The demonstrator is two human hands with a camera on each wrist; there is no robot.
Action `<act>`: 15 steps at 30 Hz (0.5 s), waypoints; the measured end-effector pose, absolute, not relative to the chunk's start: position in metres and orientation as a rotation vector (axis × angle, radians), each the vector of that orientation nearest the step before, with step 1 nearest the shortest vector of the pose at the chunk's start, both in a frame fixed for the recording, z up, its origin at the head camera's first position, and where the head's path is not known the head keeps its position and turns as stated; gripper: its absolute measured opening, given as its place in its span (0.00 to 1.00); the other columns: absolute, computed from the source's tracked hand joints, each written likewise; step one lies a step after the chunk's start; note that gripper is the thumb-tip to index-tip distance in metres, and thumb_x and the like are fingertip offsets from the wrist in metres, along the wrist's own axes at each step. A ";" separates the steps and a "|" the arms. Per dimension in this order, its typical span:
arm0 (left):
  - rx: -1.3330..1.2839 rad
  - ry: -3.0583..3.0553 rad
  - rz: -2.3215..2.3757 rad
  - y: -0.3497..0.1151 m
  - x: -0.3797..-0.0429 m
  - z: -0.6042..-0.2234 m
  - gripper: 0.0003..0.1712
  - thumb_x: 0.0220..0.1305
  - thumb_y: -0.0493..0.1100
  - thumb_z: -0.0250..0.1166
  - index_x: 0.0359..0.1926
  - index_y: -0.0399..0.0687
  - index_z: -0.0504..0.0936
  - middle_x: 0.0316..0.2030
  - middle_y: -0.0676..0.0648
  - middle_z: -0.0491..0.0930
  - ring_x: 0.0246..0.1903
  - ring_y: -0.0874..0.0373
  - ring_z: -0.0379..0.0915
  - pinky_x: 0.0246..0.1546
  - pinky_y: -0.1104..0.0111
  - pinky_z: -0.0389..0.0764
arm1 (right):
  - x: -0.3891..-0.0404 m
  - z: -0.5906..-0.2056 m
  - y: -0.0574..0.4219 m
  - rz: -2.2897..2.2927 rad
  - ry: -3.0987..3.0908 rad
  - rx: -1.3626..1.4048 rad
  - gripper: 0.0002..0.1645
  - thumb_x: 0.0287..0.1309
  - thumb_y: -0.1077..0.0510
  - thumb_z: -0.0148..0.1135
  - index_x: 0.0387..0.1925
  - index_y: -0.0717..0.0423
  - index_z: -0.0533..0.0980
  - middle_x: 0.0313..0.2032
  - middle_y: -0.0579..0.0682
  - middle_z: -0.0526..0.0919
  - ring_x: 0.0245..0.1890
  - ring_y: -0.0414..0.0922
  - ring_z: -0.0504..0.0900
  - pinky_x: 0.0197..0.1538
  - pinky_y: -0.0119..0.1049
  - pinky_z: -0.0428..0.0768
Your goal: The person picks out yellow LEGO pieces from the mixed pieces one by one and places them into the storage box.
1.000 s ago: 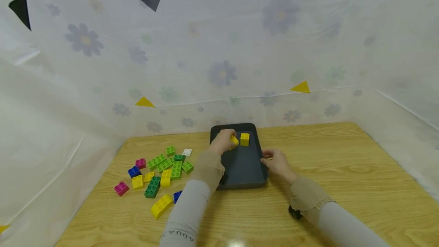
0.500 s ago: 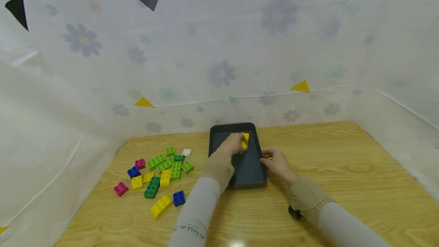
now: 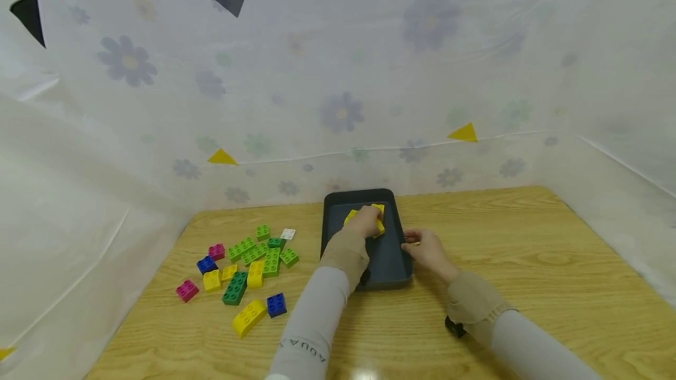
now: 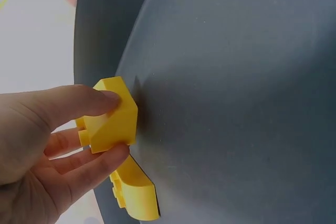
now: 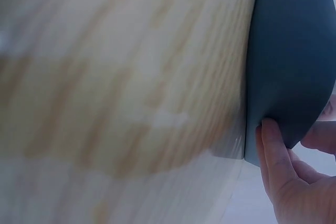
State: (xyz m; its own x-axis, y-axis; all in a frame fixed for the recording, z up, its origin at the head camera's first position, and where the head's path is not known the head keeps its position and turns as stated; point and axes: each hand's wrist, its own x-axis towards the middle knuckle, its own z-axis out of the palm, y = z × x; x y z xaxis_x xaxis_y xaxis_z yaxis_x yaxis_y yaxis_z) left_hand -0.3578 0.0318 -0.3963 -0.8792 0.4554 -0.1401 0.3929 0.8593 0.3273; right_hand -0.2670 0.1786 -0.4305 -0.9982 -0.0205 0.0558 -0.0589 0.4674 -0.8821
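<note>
My left hand is inside the dark grey tray, pinching a yellow toy brick between thumb and fingers. That brick has slanted faces, and its studs point toward the palm. Just below it in the left wrist view lies a curved yellow brick. The head view shows another yellow brick left of the hand, and one more partly covered by it. At the tray's right side, my right hand grips the wall, with fingers on the outer face and the thumb beyond the rim.
Left of the tray, several loose bricks lie on the wooden table: light green, dark green, yellow, blue and pink. A small white piece lies near the tray. A flowered curtain hangs behind.
My left hand has moved rightward within the tray with the yellow brick, uncovering another yellow brick on its left. The blue brick near the forearm has come into full view. The right hand stays put.
</note>
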 end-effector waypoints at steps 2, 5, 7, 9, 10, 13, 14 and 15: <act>0.646 2.814 0.416 0.032 -0.358 -0.397 0.15 0.54 0.35 0.66 0.44 0.42 0.79 0.43 0.45 0.77 0.40 0.57 0.71 0.43 0.69 0.74 | -0.266 -0.430 0.178 1.605 -2.660 0.073 0.21 0.54 0.72 0.55 0.50 0.79 0.69 0.39 0.69 0.76 0.39 0.59 0.79 0.33 0.39 0.81; 0.637 2.805 0.391 0.033 -0.359 -0.399 0.15 0.54 0.34 0.65 0.45 0.43 0.79 0.44 0.46 0.77 0.40 0.57 0.71 0.42 0.69 0.74 | -0.266 -0.430 0.178 1.602 -2.666 0.080 0.21 0.54 0.72 0.55 0.50 0.79 0.68 0.40 0.70 0.76 0.39 0.60 0.79 0.33 0.40 0.81; 0.629 2.800 0.391 0.033 -0.359 -0.399 0.15 0.54 0.34 0.65 0.45 0.43 0.79 0.43 0.46 0.77 0.39 0.57 0.71 0.41 0.69 0.74 | -0.266 -0.430 0.178 1.608 -2.665 0.084 0.20 0.55 0.72 0.54 0.50 0.79 0.68 0.40 0.70 0.76 0.39 0.61 0.79 0.33 0.40 0.81; 0.625 2.803 0.381 0.033 -0.360 -0.399 0.16 0.53 0.33 0.65 0.45 0.43 0.79 0.43 0.46 0.77 0.39 0.57 0.71 0.41 0.70 0.74 | -0.266 -0.429 0.177 1.605 -2.665 0.083 0.20 0.54 0.72 0.55 0.50 0.79 0.68 0.40 0.70 0.76 0.39 0.61 0.79 0.33 0.40 0.81; 0.627 2.806 0.374 0.033 -0.360 -0.400 0.16 0.53 0.33 0.66 0.45 0.43 0.79 0.43 0.46 0.77 0.39 0.57 0.71 0.41 0.70 0.74 | -0.266 -0.429 0.177 1.602 -2.664 0.081 0.20 0.54 0.72 0.55 0.50 0.78 0.69 0.40 0.70 0.76 0.39 0.60 0.79 0.33 0.40 0.81; 0.628 2.816 0.360 0.034 -0.360 -0.400 0.16 0.53 0.33 0.65 0.45 0.43 0.79 0.43 0.46 0.78 0.39 0.57 0.71 0.42 0.69 0.74 | -0.267 -0.430 0.177 1.592 -2.662 0.080 0.20 0.54 0.72 0.55 0.50 0.78 0.69 0.40 0.69 0.77 0.39 0.60 0.79 0.33 0.39 0.81; 0.630 2.820 0.348 0.035 -0.361 -0.400 0.16 0.53 0.33 0.65 0.45 0.43 0.79 0.43 0.46 0.78 0.40 0.57 0.72 0.42 0.69 0.74 | -0.268 -0.430 0.177 1.591 -2.662 0.078 0.20 0.54 0.72 0.55 0.50 0.78 0.69 0.39 0.69 0.77 0.39 0.60 0.79 0.33 0.39 0.81; 0.631 2.822 0.339 0.035 -0.360 -0.400 0.16 0.53 0.33 0.65 0.46 0.43 0.79 0.44 0.46 0.78 0.40 0.56 0.72 0.43 0.69 0.74 | -0.268 -0.430 0.177 1.584 -2.665 0.082 0.20 0.54 0.72 0.55 0.50 0.78 0.69 0.39 0.69 0.77 0.39 0.60 0.79 0.33 0.39 0.81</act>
State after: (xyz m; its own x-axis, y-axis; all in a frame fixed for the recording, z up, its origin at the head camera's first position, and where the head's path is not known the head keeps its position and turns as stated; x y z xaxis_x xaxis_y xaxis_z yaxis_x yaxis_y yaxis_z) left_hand -0.3605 0.0348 -0.4001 -0.8809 0.4411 -0.1716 0.3878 0.8806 0.2723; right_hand -0.2679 0.1772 -0.4304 -0.9978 -0.0251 0.0615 -0.0660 0.4770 -0.8764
